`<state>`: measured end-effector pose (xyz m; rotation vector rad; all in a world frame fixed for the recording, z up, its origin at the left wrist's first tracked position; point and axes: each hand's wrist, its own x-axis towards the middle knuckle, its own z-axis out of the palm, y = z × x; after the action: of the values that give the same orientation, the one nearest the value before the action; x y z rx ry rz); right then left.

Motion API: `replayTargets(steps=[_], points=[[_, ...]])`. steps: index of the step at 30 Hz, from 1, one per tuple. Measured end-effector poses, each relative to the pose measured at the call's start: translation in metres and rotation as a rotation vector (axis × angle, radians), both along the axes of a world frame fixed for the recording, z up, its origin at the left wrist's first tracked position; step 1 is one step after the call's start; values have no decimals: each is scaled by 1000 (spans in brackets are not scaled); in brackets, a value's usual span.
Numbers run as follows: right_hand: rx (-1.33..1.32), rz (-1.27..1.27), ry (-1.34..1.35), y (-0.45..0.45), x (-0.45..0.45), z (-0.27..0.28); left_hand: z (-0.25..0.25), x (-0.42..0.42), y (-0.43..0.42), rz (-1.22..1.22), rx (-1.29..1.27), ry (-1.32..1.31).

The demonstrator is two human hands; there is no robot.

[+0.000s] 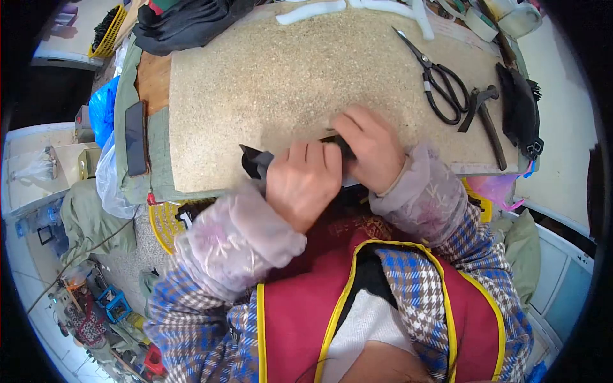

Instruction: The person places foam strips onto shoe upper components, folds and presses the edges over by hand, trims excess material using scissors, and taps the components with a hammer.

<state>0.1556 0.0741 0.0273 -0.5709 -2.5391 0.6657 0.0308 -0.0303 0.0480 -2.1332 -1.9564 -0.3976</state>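
Note:
At the front edge of the speckled work board [274,83], my left hand [303,182] is closed around a black strip of leather-like material [253,162]. One end of the strip sticks out to the left of that hand. My right hand [371,147] is close beside it, its fingers bent and pinching the same black piece. The fingers of the right hand are slightly blurred, and most of the strip is hidden under both hands. Black-handled scissors [440,86] lie on the board to the right. Beside them lies a hammer [490,124] with a wooden handle.
Black straps with a buckle [520,108] lie at the board's right edge. A phone [136,138] rests at the left. Dark cloth [185,25], white strips [311,11] and tape rolls [482,25] line the back. A yellow basket [165,223] stands below the table edge.

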Motion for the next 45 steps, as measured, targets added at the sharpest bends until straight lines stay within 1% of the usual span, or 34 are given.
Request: replayTargets(steps=[1, 5, 8, 9, 12, 13, 15, 17, 19, 22, 25, 28, 30, 32, 33, 36, 39, 40, 42, 45], points=[[49, 21, -11, 1, -1, 1, 1, 5, -8, 6, -89, 34], [138, 46, 24, -1, -4, 2, -5, 14, -22, 27, 83, -20], [145, 52, -34, -3, -2, -1, -7, 14, -26, 75, 34, -140], [146, 45, -66, -2, -2, 4, -5, 13, -25, 125, -7, -244], [118, 36, -140, 3, -4, 22, -6, 8, -25, 144, -89, -253], [103, 34, -159, 5, -5, 28, -7, 8, -24, 133, -77, -267], [190, 11, -67, 7, -6, 39, -8, 7, -23, 146, -75, -217], [161, 15, -92, 8, -3, 48, -9, 8, -23, 155, -66, -210], [18, 44, -223, 7, 2, 55, -9, 9, -21, 163, -44, -235], [45, 106, -245, 14, 1, 33, -11, 9, -22, 164, -39, -284], [-35, 274, 17, 20, 3, 34, -8, 6, -23, 163, -63, -324], [-134, 228, 215, 13, 5, 55, -8, 6, -24, 163, -77, -347], [-35, 115, 176, 5, 9, 74, -5, 6, -23, 163, -74, -374], [34, 70, 7, 3, 22, 79, -3, 5, -22, 164, -92, -381], [159, 115, -242, 3, 21, 82, -2, 5, -22, 167, -111, -375], [159, -4, -491, -3, 11, 50, -2, 9, -20, 179, -100, -367], [101, -109, -520, 1, 7, 34, -3, 9, -23, 179, -66, -415], [112, -108, -527, 3, 6, 29, -4, 9, -23, 175, -56, -440], [132, -121, -546, 4, 9, 22, -5, 8, -21, 96, -31, -409], [90, -187, -491, 0, 16, 11, -9, 8, -16, 23, -27, -326]])
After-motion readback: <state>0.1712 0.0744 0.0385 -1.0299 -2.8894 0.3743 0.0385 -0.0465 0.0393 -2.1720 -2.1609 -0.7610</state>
